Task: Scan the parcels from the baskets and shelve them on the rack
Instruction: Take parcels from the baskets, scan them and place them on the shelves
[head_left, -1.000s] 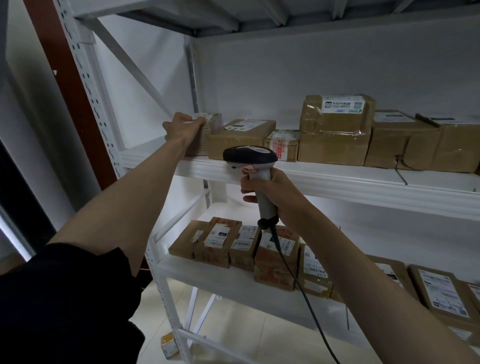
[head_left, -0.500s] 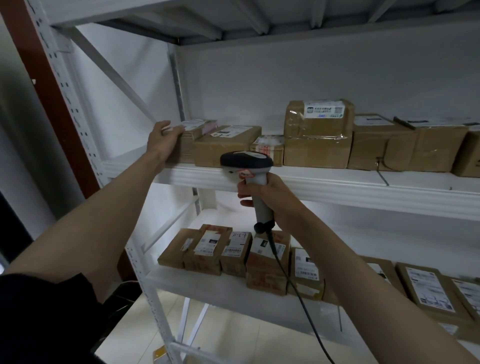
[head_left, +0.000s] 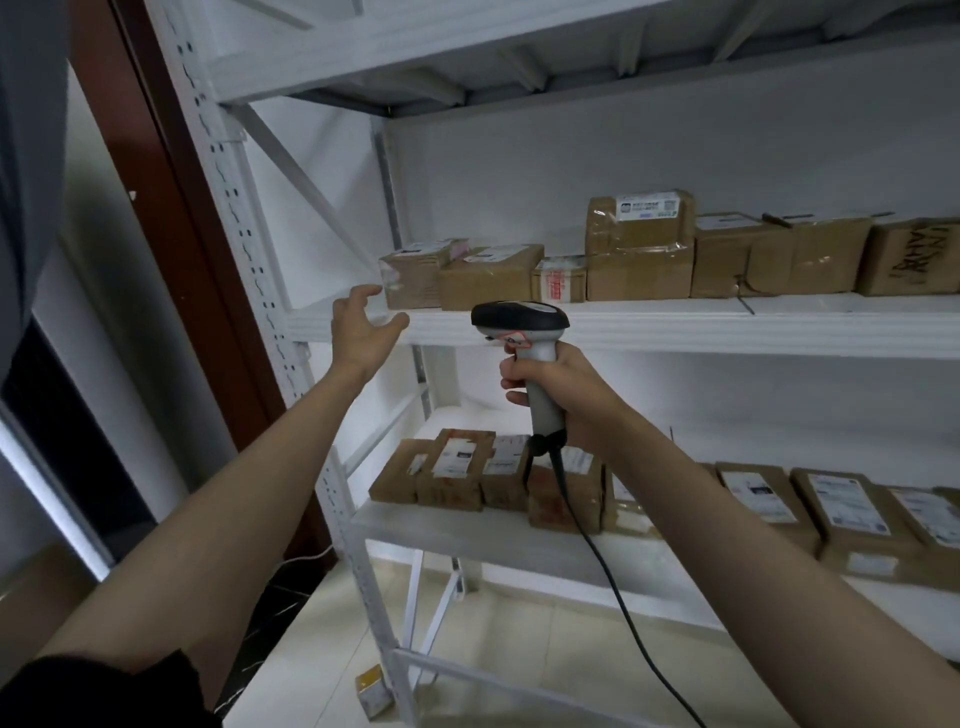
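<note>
Left hand: the left hand (head_left: 363, 332) has let go of the brown cardboard parcel (head_left: 415, 273), fingers spread, just beside it.
Parcel: leftmost on the white metal rack's (head_left: 675, 322) upper shelf.
Right hand: the right hand (head_left: 558, 395) has its grip clamped on the grey-and-black handheld scanner (head_left: 524, 338).

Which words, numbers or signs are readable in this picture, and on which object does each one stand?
No text can be read with certainty.
Rightmost parcel on the upper shelf: black handwritten marks, sideways, not legible.
Tall parcel: white label, print blurred.
Small taped parcel: red print, too small.
Parcels on the lower shelf: white labels, too blurred.
Scanner: red-edged sticker, unreadable.
</note>
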